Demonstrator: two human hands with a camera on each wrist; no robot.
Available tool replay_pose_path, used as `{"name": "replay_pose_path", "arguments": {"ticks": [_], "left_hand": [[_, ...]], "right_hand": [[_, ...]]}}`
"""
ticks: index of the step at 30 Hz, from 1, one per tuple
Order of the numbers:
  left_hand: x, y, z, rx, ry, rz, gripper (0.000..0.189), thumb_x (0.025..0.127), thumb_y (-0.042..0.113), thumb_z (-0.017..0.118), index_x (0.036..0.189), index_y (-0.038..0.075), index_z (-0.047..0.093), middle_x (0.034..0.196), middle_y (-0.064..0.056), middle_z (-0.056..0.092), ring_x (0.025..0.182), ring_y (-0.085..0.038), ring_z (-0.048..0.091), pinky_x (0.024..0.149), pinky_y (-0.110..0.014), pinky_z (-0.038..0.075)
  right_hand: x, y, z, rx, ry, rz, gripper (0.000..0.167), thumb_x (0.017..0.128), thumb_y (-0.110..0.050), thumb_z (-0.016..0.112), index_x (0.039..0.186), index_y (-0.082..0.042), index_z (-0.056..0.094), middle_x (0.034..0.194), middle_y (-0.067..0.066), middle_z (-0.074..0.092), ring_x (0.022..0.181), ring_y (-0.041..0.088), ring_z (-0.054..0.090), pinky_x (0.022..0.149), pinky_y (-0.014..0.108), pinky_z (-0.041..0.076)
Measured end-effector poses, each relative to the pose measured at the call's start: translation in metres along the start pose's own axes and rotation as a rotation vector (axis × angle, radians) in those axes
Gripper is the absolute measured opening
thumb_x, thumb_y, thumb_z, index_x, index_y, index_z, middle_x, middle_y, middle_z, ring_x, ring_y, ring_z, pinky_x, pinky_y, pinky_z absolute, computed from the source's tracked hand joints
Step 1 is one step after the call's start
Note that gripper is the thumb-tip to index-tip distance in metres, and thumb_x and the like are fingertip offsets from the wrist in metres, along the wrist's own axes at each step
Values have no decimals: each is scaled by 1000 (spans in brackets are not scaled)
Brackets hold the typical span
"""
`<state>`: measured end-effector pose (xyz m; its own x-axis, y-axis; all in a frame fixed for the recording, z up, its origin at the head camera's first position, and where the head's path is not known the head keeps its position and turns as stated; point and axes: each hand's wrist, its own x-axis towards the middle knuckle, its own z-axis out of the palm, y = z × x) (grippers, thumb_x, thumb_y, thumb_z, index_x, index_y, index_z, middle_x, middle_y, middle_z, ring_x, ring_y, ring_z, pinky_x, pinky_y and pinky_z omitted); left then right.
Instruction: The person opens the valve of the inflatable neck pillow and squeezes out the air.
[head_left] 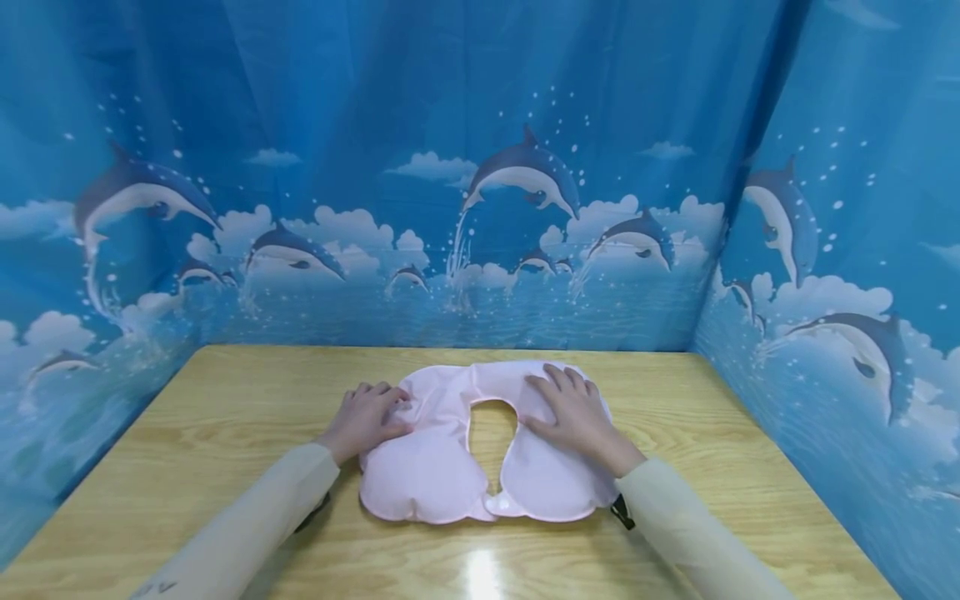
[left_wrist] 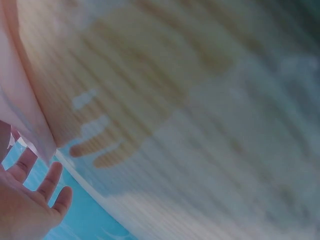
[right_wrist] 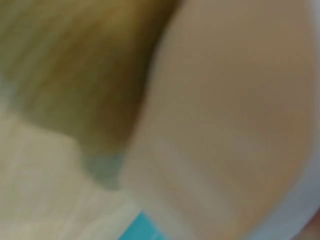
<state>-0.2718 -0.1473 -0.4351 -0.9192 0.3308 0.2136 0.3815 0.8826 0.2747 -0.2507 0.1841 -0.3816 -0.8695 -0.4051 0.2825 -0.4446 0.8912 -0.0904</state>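
A pale pink inflatable neck pillow (head_left: 427,475), U-shaped, lies on the wooden table (head_left: 270,375). Its two rounded ends meet at the front, where a small whitish, shiny patch shows, and table shows through its keyhole-shaped middle. At the pillow's left edge is my left hand (head_left: 367,421), thumb and fingertips touching it. The left wrist view has that hand's loosely spread fingers (left_wrist: 50,182) beside the pink edge. Flat on the right lobe rests my right hand (head_left: 576,417), fingers spread. The right wrist view is filled by blurred pillow (right_wrist: 225,115); that hand is mostly out of it.
Blue curtains (head_left: 360,108) printed with dolphins and clouds hang behind the table and on both sides. A glossy light reflection lies on the tabletop in front of the pillow. Dark straps show under both wrists.
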Motion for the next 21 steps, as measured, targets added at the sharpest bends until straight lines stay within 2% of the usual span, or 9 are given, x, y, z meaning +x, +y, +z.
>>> {"name": "replay_pose_path", "arguments": {"ticks": [3, 11, 21], "left_hand": [[0, -1, 0, 0, -1, 2, 44, 77, 48, 67, 112, 22, 60, 111, -6, 59, 101, -32, 50, 82, -52, 37], [1, -1, 1, -3, -1, 3, 44, 76, 48, 67, 112, 22, 60, 110, -5, 59, 100, -32, 51, 81, -51, 37], [2, -1, 1, 10, 12, -13, 46, 76, 50, 66, 111, 21, 60, 109, -4, 60, 99, -31, 52, 80, -51, 38]], "right_hand": [[-3, 4, 7, 8, 27, 4, 60, 82, -50, 59, 132, -19, 47, 140, 17, 39, 127, 44, 34, 96, 63, 29], [-7, 8, 19, 34, 33, 37, 64, 82, -55, 55, 135, -23, 44, 144, 15, 35, 130, 44, 30, 99, 65, 23], [-11, 11, 30, 26, 33, 29, 67, 78, -59, 56, 134, -23, 45, 141, 13, 39, 127, 43, 34, 98, 64, 24]]}}
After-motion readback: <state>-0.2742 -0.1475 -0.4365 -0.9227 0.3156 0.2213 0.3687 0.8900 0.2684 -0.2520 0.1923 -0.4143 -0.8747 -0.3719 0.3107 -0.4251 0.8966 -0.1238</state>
